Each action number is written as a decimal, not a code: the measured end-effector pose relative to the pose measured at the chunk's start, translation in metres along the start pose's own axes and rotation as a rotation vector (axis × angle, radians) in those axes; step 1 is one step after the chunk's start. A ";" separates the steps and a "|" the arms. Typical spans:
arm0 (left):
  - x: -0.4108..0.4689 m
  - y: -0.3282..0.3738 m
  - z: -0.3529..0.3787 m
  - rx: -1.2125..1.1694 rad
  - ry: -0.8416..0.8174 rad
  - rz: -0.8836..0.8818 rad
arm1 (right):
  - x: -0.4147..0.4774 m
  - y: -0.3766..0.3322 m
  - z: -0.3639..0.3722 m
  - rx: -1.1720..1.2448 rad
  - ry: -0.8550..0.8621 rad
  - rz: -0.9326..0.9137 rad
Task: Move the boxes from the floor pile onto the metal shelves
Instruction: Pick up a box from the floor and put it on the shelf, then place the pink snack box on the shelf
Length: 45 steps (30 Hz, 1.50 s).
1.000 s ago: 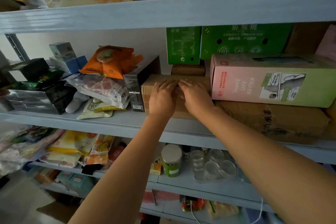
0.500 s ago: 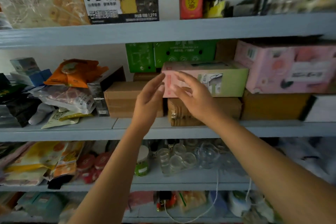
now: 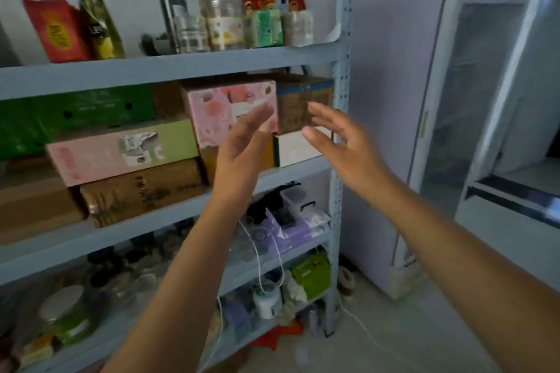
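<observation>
The grey-blue metal shelves [image 3: 169,66] fill the left of the head view. Its middle shelf holds a pink-and-green box [image 3: 121,150] lying on a brown cardboard box [image 3: 142,191], a pink patterned box [image 3: 224,106], a brown-and-blue box [image 3: 300,103] over a white box [image 3: 298,148], and green boxes [image 3: 75,113] behind. My left hand [image 3: 242,142] and my right hand [image 3: 336,139] hover in front of the shelf's right end, palms facing each other, fingers straight, both empty and touching nothing. No floor pile is in view.
Jars, tins and snack bags [image 3: 224,24] line the top shelf. Lower shelves hold glass jars, a purple pack [image 3: 291,227] and a green box [image 3: 312,275]. A white cable [image 3: 260,254] hangs down. A glass-door fridge [image 3: 472,118] stands to the right, pale floor [image 3: 394,339] between.
Both hands have left the small cardboard box on the shelf and drawn back, open. My view has swung right, from the shelf's left part to its right end and the fridge.
</observation>
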State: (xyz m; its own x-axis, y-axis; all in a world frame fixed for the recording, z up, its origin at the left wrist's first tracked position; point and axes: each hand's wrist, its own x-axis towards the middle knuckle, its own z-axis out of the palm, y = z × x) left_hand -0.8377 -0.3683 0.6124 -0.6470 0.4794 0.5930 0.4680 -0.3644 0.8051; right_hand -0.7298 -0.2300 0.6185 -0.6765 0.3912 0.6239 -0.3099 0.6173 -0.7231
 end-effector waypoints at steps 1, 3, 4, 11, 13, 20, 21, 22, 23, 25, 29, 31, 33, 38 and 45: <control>-0.008 0.000 0.026 -0.004 -0.037 -0.006 | -0.015 0.003 -0.023 -0.005 0.022 0.024; -0.026 -0.001 0.075 -0.034 -0.104 -0.024 | -0.047 0.010 -0.069 -0.015 0.056 0.068; -0.036 -0.002 0.099 -0.058 -0.143 -0.033 | -0.063 0.014 -0.091 -0.033 0.079 0.088; -0.114 -0.013 0.256 -0.078 -0.467 -0.024 | -0.169 0.033 -0.224 -0.139 0.258 0.255; -0.126 -0.015 0.294 -0.110 -0.523 -0.042 | -0.194 0.036 -0.255 -0.166 0.333 0.294; -0.161 -0.026 0.406 -0.245 -0.673 -0.122 | -0.266 0.059 -0.340 -0.264 0.527 0.452; -0.167 -0.031 0.419 -0.255 -0.700 -0.128 | -0.276 0.062 -0.349 -0.284 0.537 0.484; -0.173 -0.037 0.432 -0.261 -0.732 -0.132 | -0.286 0.066 -0.358 -0.310 0.546 0.518; -0.179 -0.044 0.445 -0.265 -0.769 -0.141 | -0.296 0.069 -0.366 -0.334 0.559 0.551; -0.189 -0.057 0.466 -0.282 -0.843 -0.171 | -0.314 0.076 -0.380 -0.370 0.590 0.605; -0.209 -0.089 0.501 -0.320 -0.932 -0.223 | -0.349 0.095 -0.399 -0.401 0.646 0.704; -0.224 -0.106 0.515 -0.317 -0.967 -0.272 | -0.368 0.108 -0.404 -0.392 0.666 0.751; -0.240 -0.121 0.526 -0.307 -1.009 -0.338 | -0.389 0.121 -0.407 -0.378 0.679 0.816; -0.265 -0.155 0.563 -0.261 -1.077 -0.467 | -0.425 0.163 -0.429 -0.328 0.685 0.942; -0.284 -0.215 0.640 -0.178 -0.989 -0.693 | -0.448 0.260 -0.503 -0.211 0.608 1.016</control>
State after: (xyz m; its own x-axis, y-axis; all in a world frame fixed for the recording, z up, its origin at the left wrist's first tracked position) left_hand -0.3693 0.0852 0.2782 0.0470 0.9881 -0.1462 0.0668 0.1430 0.9875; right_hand -0.1712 0.0988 0.2999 -0.1053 0.9867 -0.1242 0.3365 -0.0822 -0.9381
